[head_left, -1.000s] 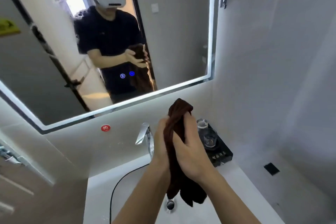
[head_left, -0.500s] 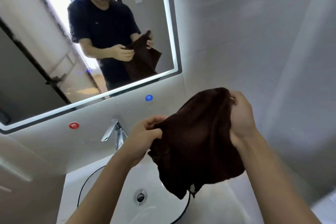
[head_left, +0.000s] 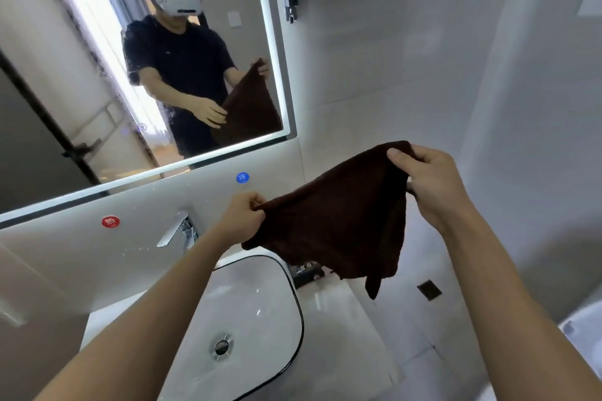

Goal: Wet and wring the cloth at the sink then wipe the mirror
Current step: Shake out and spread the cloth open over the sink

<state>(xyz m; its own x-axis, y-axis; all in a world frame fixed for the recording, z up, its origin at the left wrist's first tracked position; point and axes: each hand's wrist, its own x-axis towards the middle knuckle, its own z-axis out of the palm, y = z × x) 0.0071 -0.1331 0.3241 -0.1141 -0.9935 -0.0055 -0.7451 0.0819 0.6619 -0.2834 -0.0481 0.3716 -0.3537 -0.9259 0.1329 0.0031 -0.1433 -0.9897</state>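
A second ago we had the dark brown terry cloth point(head_left: 338, 225) twisted into a tight upright roll between both palms; now it is opened into a stretched sheet. Our left hand point(head_left: 242, 216) has moved left and pinches a lower corner. Our right hand point(head_left: 426, 179) has swung up and to the right, its fingers point(head_left: 395, 153) gripping the top corner. The cloth has shifted rightwards, off the black-rimmed white sink basin point(head_left: 247, 290).
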